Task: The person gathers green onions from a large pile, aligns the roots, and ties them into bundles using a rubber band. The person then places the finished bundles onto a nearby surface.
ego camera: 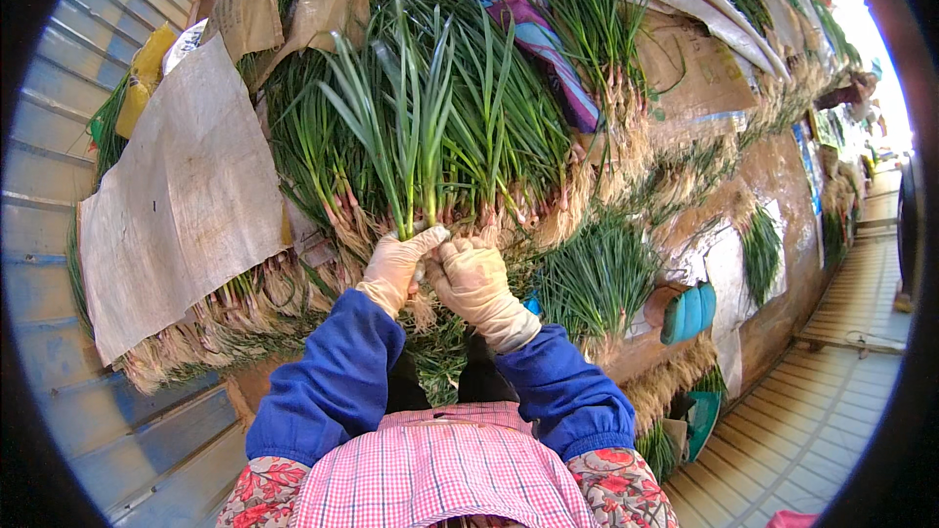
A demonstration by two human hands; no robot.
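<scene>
In a pale, thin glove, my left hand (396,264) grips a few green garlic plants (419,169) by their lower stems. Their long flat leaves fan upward, away from me, and pale roots (419,308) hang below the hands. My right hand (475,282), gloved the same way, is curled close against the left thumb at the stem bases. Whatever lies between its fingertips is hidden. Just beyond both hands lies a thick heap of the same plants (506,110), with pinkish bases and roots facing me.
A pale sheet (183,191) covers plants at left. To the right are another bunch (598,271), a teal cushion-like object (688,313) and a brown board (777,183). A purple and blue printed sack (543,44) lies on the heap. Corrugated metal (55,235) borders the left side.
</scene>
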